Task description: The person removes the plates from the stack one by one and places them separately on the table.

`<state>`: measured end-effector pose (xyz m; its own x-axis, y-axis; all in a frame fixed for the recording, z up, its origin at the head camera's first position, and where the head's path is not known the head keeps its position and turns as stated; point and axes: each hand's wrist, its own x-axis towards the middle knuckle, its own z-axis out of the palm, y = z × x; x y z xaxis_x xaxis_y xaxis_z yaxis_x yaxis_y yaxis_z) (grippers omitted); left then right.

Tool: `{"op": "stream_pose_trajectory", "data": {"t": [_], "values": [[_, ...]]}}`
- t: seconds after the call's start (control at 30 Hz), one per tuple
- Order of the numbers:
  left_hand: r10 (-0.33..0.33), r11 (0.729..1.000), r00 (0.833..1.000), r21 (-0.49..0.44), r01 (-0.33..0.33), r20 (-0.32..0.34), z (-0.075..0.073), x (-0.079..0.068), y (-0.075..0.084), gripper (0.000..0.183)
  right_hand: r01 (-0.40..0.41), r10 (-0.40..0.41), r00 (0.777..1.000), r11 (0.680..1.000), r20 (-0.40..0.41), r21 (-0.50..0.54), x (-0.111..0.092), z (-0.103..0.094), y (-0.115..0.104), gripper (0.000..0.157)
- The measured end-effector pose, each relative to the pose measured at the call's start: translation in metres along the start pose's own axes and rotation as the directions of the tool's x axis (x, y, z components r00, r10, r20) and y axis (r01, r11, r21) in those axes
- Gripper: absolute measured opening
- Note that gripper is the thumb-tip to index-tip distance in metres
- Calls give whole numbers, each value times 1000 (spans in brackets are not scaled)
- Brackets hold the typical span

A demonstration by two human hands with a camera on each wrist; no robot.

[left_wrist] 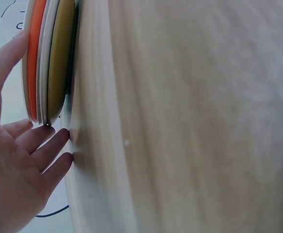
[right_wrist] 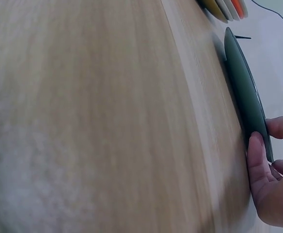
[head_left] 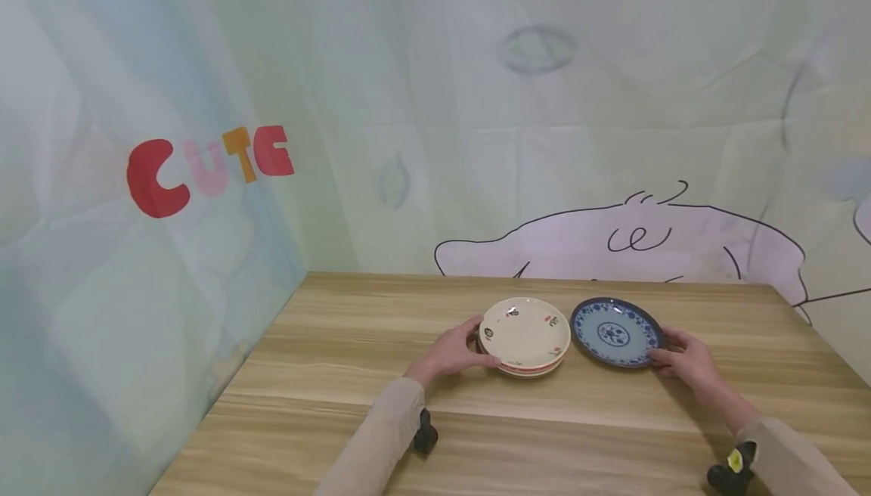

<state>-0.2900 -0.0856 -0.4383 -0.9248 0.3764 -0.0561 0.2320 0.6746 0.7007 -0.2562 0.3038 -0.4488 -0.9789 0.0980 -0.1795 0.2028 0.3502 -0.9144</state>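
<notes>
A stack of plates [head_left: 524,332] lies on the wooden table, topped by a cream plate with small printed motifs. From the side, an orange plate [left_wrist: 35,63] and a mustard-yellow bottom plate [left_wrist: 60,63] show among several layers. My left hand [head_left: 452,352] rests against the stack's left edge, thumb at the front rim, the other fingers extended and spread along the side. To the right, my right hand [head_left: 690,364] pinches the right rim of a blue plate [head_left: 615,333] with a dark rim and floral pattern. Fingers [right_wrist: 258,153] reach under its dark green-looking underside. That rim is raised slightly off the table.
The wooden table [head_left: 327,360] stretches around the plates, its far edge just behind them. Printed fabric [head_left: 408,103] hangs behind and at the left, with "CUTE" letters [head_left: 159,178] and a cartoon animal. A dark wrist device [head_left: 425,433] sits at the left cuff.
</notes>
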Motion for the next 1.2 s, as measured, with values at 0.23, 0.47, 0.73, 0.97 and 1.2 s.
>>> {"op": "stream_pose_trajectory", "data": {"t": [0.23,0.47,0.73,0.97,1.2], "values": [[8,1000,1000,-13,-8,-7,0,0,0,93,9,-9,1000,1000,-9,-7,0,0,0,70],[5,1000,1000,-12,-5,-5,-1,-1,2,92,82,-84,994,996,-64,-33,-1,1,1,67],[4,1000,1000,-9,-4,-10,0,0,0,91,120,-124,985,992,-116,-42,0,-1,-6,60],[-3,1000,1000,-7,3,-5,-1,-2,1,93,120,-138,986,977,-94,-174,3,-4,-19,63],[1,1000,1000,-6,-1,-5,-1,-3,4,92,193,-208,978,949,-33,-251,7,4,-32,63]]}}
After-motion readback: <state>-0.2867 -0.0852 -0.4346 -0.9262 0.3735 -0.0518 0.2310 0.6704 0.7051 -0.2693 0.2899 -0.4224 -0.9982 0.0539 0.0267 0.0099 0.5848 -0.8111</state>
